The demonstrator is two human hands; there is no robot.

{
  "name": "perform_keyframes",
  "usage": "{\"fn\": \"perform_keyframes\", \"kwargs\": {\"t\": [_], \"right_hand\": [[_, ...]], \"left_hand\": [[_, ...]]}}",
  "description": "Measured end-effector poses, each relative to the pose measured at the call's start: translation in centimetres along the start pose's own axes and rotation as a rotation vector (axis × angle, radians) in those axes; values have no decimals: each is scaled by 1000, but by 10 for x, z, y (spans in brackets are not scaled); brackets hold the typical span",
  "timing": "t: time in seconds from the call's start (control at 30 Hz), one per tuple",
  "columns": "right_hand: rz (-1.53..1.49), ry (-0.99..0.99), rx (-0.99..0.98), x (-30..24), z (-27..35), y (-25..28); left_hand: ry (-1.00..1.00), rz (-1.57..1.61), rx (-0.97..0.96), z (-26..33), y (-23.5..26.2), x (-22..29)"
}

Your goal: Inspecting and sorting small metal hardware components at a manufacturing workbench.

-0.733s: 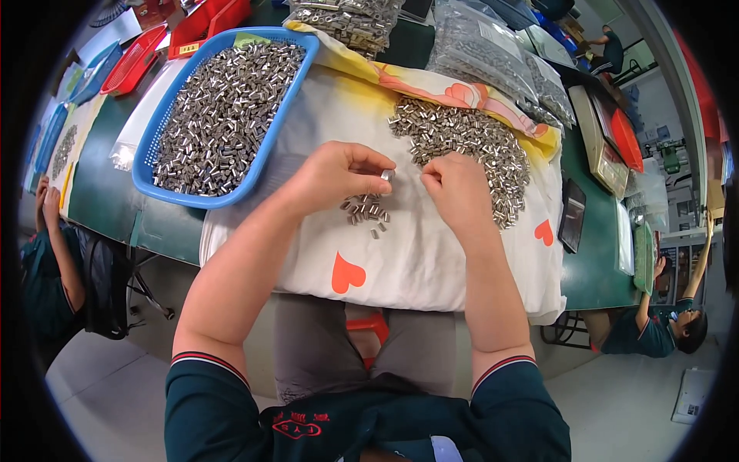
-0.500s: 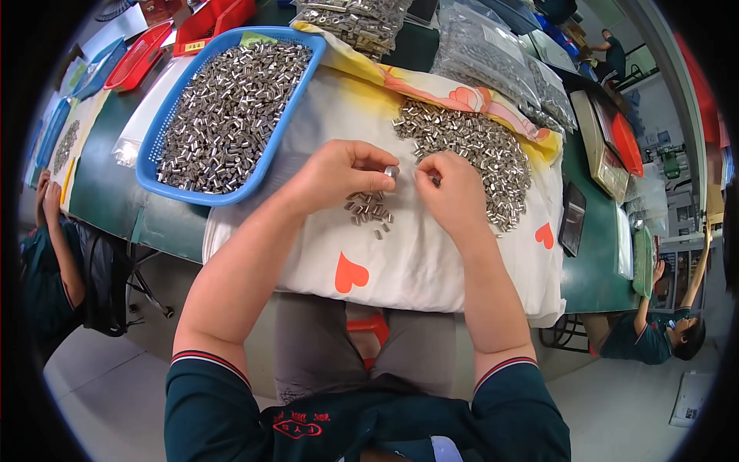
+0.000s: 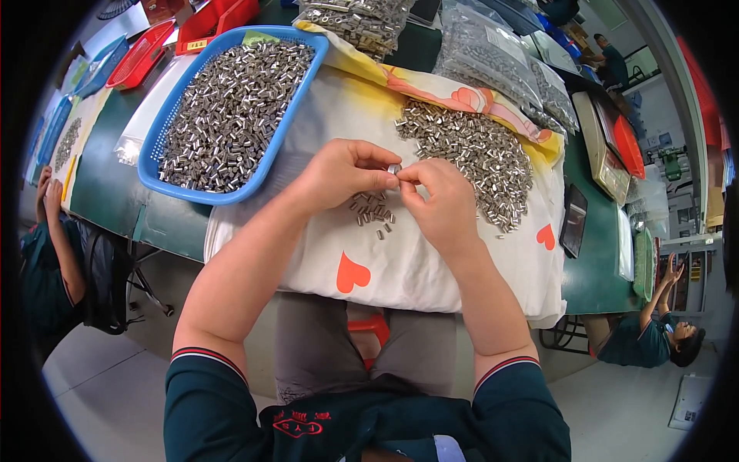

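My left hand (image 3: 339, 179) pinches a small shiny metal cylinder (image 3: 393, 169) between thumb and index finger. The fingertips of my right hand (image 3: 443, 202) are pressed together against this piece; whether they hold a piece of their own is hidden. Under the hands, a small loose group of metal cylinders (image 3: 372, 209) lies on the white cloth (image 3: 431, 277) with red hearts. Just beyond my right hand spreads a larger heap of similar cylinders (image 3: 485, 162).
On the left, a blue plastic basket (image 3: 188, 195) is full of metal cylinders. Red trays (image 3: 142, 55) stand behind it. Bags of metal parts (image 3: 489, 54) lie at the back. A black flat device (image 3: 573, 221) rests at the right. Co-workers sit at both sides.
My right hand has moved left from beside the heap, and its fingertips now meet the piece in my left hand. The left hand has barely moved.
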State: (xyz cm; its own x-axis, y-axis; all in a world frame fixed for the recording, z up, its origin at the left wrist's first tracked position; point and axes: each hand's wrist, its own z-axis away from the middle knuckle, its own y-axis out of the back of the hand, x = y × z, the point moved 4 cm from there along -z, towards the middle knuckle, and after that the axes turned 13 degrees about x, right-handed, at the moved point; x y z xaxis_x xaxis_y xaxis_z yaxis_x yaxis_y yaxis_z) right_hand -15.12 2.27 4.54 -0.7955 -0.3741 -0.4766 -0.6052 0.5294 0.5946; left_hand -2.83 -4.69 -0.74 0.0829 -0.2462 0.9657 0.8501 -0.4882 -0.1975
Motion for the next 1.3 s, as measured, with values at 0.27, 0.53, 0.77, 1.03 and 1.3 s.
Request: {"fn": "perform_keyframes", "kwargs": {"t": [0.27,0.53,0.77,1.03,1.3], "right_hand": [[-215,-221,-54,11,1,-1],[-256,-478,-196,27,-1,-2],[295,-148,-118,50,-3,-3],[385,-29,-107,44,4,-5],[-105,-412,-88,38,0,-4]], "left_hand": [[46,53,-4,2,3,0],[-5,-125,-6,2,1,0],[5,-156,2,2,-2,1],[6,-111,-16,1,-2,-2],[30,-50,7,1,2,1]]}}
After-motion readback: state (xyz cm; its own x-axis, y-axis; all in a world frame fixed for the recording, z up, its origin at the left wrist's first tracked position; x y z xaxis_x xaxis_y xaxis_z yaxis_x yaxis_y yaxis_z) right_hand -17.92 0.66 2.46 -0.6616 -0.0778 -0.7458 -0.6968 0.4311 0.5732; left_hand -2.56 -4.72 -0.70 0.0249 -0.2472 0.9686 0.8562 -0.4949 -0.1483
